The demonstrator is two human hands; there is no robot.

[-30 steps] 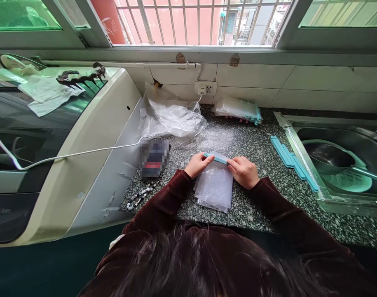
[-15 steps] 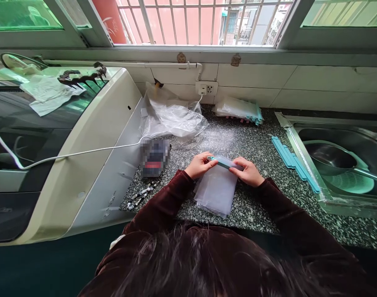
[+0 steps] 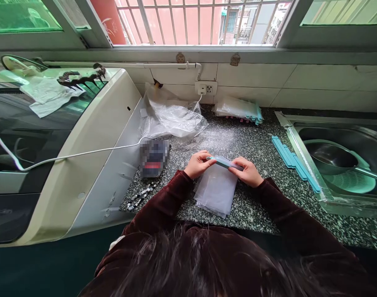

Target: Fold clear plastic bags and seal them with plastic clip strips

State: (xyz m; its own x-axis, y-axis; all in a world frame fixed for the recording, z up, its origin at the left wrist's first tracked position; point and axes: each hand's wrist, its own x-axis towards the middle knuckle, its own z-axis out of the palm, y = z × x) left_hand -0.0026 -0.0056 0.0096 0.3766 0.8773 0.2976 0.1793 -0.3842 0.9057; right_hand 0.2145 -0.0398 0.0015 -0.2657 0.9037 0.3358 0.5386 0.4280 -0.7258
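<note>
Between my hands is a teal bag sealing clip, lying along the top edge of a clear plastic bag. My left hand pinches the clip's left end between thumb and fingers. At its right end, my right hand grips the clip and the bag edge, hiding that part. Below the clip, a small stack of clear plastic bags lies on the speckled counter. More teal sealing clips lie loosely side by side to the right, near the sink.
Clipped clear bags are piled against the tiled wall. A crumpled plastic bag and a blurred dark device lie left, beside a large cream appliance. The sink at right holds a pan over a green colander.
Both hands stay almost in place on the clip. The clip's right part looks slightly more tucked under my right fingers; the rest is unchanged.
</note>
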